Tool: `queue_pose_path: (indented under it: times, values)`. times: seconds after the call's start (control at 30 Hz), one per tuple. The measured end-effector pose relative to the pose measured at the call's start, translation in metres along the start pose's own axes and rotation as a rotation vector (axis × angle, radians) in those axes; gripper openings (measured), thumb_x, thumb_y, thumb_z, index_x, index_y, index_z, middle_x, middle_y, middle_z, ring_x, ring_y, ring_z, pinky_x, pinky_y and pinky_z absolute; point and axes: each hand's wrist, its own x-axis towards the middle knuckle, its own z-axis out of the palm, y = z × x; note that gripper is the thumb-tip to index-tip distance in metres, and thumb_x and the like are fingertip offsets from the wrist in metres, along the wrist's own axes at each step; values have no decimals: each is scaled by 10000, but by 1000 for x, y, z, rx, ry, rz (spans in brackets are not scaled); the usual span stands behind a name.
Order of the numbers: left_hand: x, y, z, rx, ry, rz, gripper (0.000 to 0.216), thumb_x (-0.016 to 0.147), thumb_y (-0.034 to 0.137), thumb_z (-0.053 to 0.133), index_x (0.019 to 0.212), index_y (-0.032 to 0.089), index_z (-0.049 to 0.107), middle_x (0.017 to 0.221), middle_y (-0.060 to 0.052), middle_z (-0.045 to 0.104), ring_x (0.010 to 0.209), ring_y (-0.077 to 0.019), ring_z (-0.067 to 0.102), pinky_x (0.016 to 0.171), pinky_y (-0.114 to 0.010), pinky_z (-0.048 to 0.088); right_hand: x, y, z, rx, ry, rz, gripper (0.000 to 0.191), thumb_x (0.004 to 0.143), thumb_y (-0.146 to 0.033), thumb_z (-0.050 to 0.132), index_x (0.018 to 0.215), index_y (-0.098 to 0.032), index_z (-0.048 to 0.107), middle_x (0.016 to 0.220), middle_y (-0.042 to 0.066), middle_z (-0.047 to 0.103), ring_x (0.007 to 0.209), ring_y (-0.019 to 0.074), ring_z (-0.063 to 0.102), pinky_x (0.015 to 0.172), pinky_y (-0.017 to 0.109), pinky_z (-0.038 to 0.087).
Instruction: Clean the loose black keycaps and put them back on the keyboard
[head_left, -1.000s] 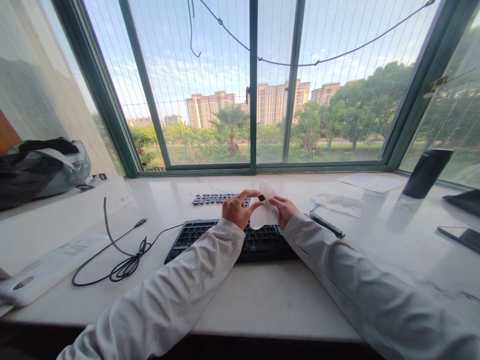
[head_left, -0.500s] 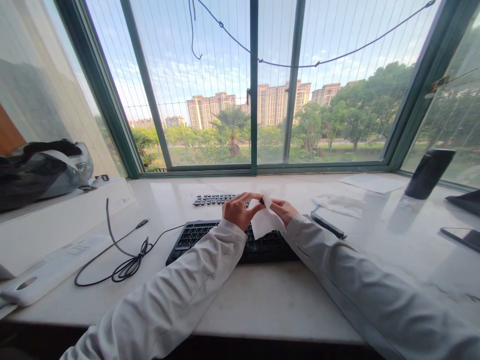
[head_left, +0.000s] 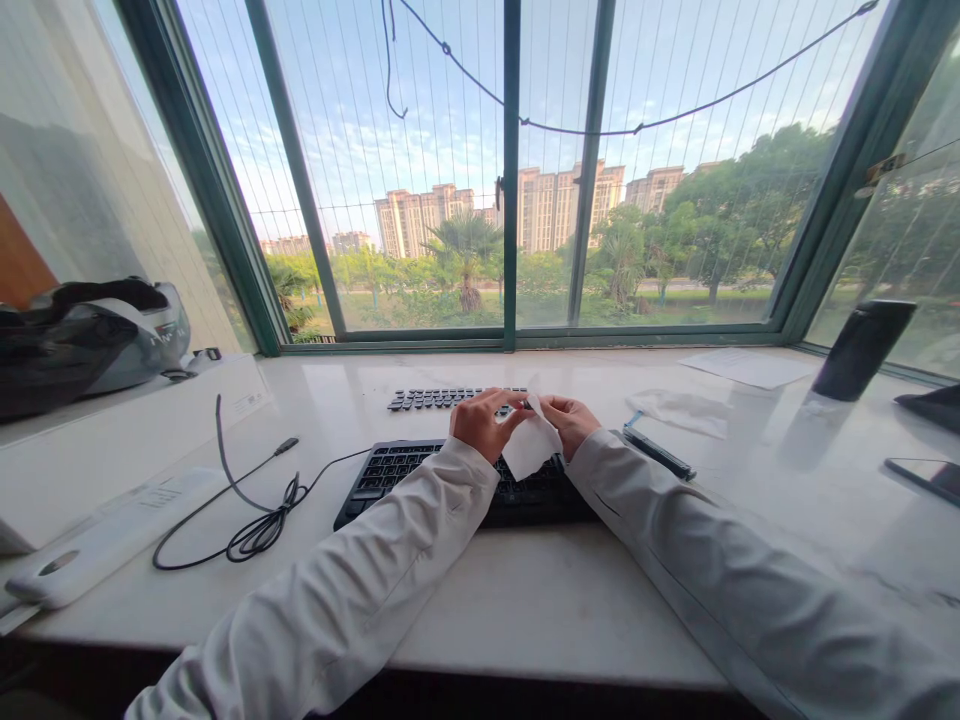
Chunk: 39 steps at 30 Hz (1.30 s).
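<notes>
Both hands meet above the far edge of a black keyboard point(head_left: 420, 478) on a white counter point(head_left: 525, 600). My left hand point(head_left: 480, 422) and my right hand point(head_left: 570, 420) each pinch a white tissue point(head_left: 529, 445) that hangs between them over the keys. Something small and dark that showed at the fingertips earlier is now hidden by the tissue. Both arms wear white sleeves. The keyboard's black cable point(head_left: 247, 525) lies coiled to the left.
A white box point(head_left: 105, 535) and a helmet point(head_left: 90, 340) sit at the left. A crumpled tissue point(head_left: 679, 410), a flat dark object point(head_left: 656, 452), paper point(head_left: 742, 365), a black cylinder point(head_left: 862, 348) and a phone point(head_left: 926, 478) are at the right. Windows close off the back.
The tissue has been folded down over the small dark object, which is no longer visible. Both hands have dropped slightly toward the keyboard.
</notes>
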Motion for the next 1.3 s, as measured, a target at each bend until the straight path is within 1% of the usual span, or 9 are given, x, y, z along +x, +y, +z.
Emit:
queue_pose_path:
  times: [0.17,0.3,0.47,0.6,0.73,0.83,1.0,1.17,1.3]
  values:
    - [0,2,1,7,24,-56,253,766,471,587,856,257,687,819,31,698,701,-108,615,622,-208,430,1,1,-1,-37,45,-4,422,433,-471,799,657,-158,627,505,-18,599,412,97,502,410,227,392]
    - [1,5,-1,-18,23,-108,276,753,498,588,855,262,689,843,31,706,725,-121,629,657,-219,450,0,-1,-2,-43,-4,-70,558,496,-427,790,989,-215,639,725,11,690,563,144,604,507,250,454]
    - [4,2,0,-111,12,-232,298,721,520,606,821,254,697,793,22,715,710,-137,647,700,-244,480,0,0,-1,-131,-45,-105,458,549,-483,743,875,-165,702,742,36,693,609,146,605,542,241,439]
    - [5,-4,2,-181,20,-302,310,704,508,627,836,234,692,787,4,716,752,-153,658,679,-250,491,1,4,-1,-192,-79,-171,489,619,-533,675,974,-198,695,873,45,700,758,181,630,648,272,473]
    - [4,-5,0,-130,26,-283,271,693,466,659,863,256,666,777,30,716,717,-140,656,656,-237,480,1,4,-2,-250,-140,-216,503,602,-509,700,996,-196,691,974,56,685,867,203,619,741,303,473]
    - [2,-3,-1,-39,-2,-210,220,719,428,650,877,275,647,770,56,715,651,-117,643,632,-219,462,2,4,-6,-280,-96,-208,457,600,-494,706,923,-171,713,896,61,699,811,189,623,719,294,465]
    - [-3,-5,0,115,-55,-52,181,764,402,609,909,305,658,791,74,714,621,-110,633,602,-207,432,5,6,-11,-290,-32,-155,439,579,-523,703,793,-141,724,709,54,694,603,148,601,568,254,442]
    - [-4,-4,1,119,-74,-23,246,770,418,598,975,298,660,806,56,719,578,-101,620,597,-204,429,8,6,-12,-288,29,-123,461,577,-535,704,816,-141,715,693,54,687,548,135,586,521,244,446]
    - [-5,0,0,142,-74,-35,234,781,430,578,921,276,686,803,41,720,560,-97,615,588,-210,421,8,5,-11,-274,67,-102,418,542,-514,734,739,-146,707,607,30,661,481,111,545,466,224,422]
